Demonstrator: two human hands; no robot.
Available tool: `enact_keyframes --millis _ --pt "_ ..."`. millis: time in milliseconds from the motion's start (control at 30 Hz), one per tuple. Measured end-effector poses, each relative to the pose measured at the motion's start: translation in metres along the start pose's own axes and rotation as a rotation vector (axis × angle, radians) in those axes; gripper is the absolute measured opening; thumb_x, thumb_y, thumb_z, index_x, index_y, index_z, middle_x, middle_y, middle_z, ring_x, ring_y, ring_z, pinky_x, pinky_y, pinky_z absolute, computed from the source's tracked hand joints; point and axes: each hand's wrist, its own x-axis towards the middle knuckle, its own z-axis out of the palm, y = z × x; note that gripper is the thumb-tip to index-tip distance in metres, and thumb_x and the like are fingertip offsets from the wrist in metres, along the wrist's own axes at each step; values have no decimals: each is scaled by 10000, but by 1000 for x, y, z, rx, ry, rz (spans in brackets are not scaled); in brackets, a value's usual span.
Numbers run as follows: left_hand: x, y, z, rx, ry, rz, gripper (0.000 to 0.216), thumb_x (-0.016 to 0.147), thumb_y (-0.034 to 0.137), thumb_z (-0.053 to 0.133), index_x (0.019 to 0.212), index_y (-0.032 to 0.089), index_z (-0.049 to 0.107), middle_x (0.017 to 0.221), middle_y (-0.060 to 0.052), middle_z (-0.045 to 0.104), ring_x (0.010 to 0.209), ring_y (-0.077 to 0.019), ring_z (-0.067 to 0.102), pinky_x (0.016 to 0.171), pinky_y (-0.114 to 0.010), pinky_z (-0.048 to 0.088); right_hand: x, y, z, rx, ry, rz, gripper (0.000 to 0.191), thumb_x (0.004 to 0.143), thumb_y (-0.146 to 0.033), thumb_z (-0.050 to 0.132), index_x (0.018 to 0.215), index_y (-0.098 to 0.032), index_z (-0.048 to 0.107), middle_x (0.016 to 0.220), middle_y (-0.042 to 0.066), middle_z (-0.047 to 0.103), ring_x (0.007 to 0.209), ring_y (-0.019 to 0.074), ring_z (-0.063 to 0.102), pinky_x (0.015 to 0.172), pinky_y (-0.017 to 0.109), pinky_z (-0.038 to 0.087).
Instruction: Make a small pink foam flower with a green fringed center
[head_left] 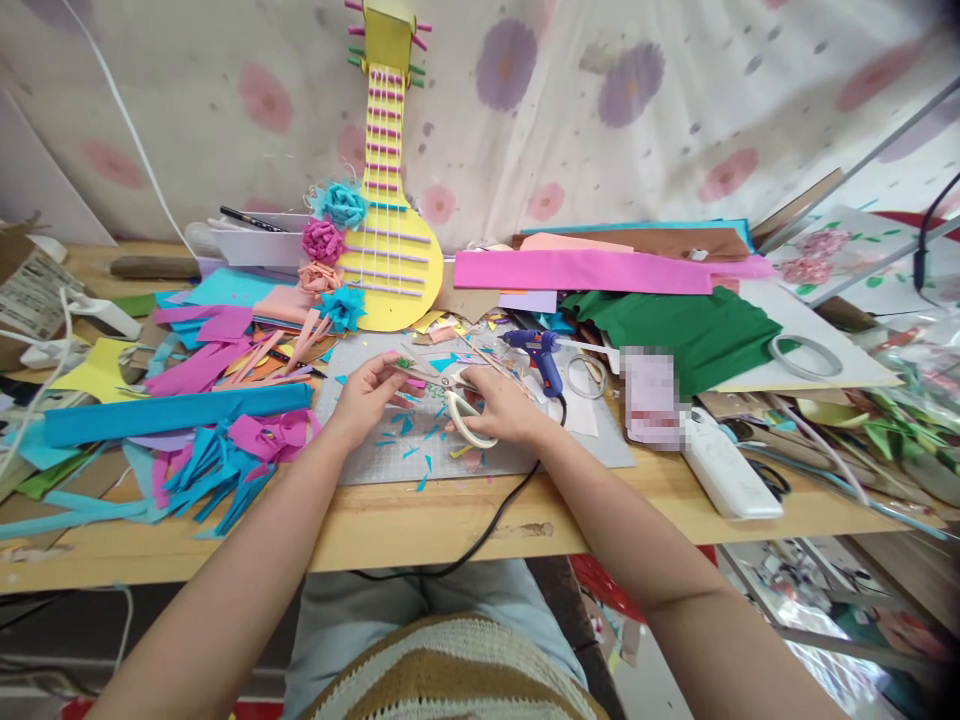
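Pinching a small green piece (403,364) in the grip of the left hand (367,400), thumb against fingers, above the grey cutting mat (592,455); gripping white-handled scissors (451,382) with the right hand (501,405), also above the mat, with blades aimed toward the piece, cannot tell whether touching it. Also noted: blue clippings (422,473) scattered on the mat, a blue glue gun (553,376) towards its back right, and a yellow guitar-shaped model (409,308) with paper flowers (322,241) standing upright behind it.

R hand (501,405) holds scissors (455,417), blades twd L hand (367,398), which pinches sm. grn piece (403,364). Hands over gray mat (596,455) on table (405,530). Glue gun (541,358) nr R hand; yellow guitar model (405,290) behind.
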Motion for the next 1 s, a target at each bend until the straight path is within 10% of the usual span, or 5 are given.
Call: enact_keyframes --millis 1000 --pt "0 -1 1 19 -66 -29 362 697 431 630 897 143 541 883 -91 690 644 -149 648 536 -247 505 -2 5 -6 -89 -32 51 341 765 -518 490 827 -184 450 815 49 564 699 155 473 606 248 294"
